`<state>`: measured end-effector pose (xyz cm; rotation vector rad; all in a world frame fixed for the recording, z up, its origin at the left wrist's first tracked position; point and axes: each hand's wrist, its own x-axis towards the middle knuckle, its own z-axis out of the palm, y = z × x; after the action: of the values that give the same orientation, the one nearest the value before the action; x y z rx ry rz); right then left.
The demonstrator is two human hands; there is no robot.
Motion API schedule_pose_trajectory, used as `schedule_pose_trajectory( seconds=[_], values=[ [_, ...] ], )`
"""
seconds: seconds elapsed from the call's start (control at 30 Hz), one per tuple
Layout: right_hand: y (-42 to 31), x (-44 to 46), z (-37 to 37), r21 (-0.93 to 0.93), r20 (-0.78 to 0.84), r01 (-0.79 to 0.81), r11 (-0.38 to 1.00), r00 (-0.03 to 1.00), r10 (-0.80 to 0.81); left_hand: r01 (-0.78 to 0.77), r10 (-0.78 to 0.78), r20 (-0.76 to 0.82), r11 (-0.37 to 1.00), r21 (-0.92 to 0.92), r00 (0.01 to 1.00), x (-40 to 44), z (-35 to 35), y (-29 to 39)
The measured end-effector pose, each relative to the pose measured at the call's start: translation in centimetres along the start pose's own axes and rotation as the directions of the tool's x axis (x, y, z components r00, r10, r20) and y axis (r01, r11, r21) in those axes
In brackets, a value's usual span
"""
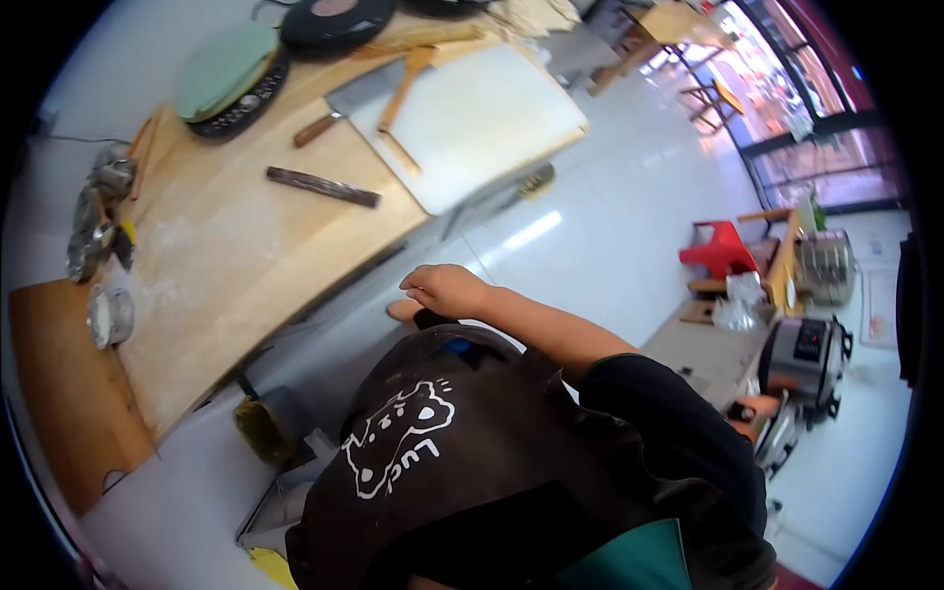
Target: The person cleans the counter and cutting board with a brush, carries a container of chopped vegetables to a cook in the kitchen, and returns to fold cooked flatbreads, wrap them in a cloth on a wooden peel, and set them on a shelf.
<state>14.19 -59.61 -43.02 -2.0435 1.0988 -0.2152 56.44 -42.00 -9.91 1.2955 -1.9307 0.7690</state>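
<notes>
My right hand [447,290] hangs loosely in front of my apron [413,531], beside the near edge of a wooden worktop [265,285]. Its fingers are slightly bent and apart, and nothing shows in them. My left hand is out of view. A dark, streaked stick [323,187] lies on the worktop. Beyond it a cleaver [366,90] with a wooden handle rests partly on a white cutting board [487,118]. Across the board and blade lies a wooden spatula-like tool [401,96].
Pale powder dusts the worktop. Round dark appliances [236,113] stand at the back, metal bowls [113,172] and a container [108,315] at the left edge. To the right are a red stool [720,249] and an electric cooker [804,359], with a partly hidden skin-toned shape [755,408] beside it.
</notes>
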Motion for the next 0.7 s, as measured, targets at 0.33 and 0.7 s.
schedule_pose_trajectory(
  seconds=[0.33,0.7],
  values=[
    [13.1,-25.1,4.4,-0.068,-0.002,-0.649,0.757,0.759,0.651,0.619,-0.104,0.994,0.782,0.07,0.018,-22.3,22.2,9.0],
    [22.1,-46.4,12.0,0.213,0.238,-0.93,0.301,0.348,0.907,0.377,0.203,0.937,0.922,-0.085,-0.286,-27.7,37.3,20.4]
  ],
)
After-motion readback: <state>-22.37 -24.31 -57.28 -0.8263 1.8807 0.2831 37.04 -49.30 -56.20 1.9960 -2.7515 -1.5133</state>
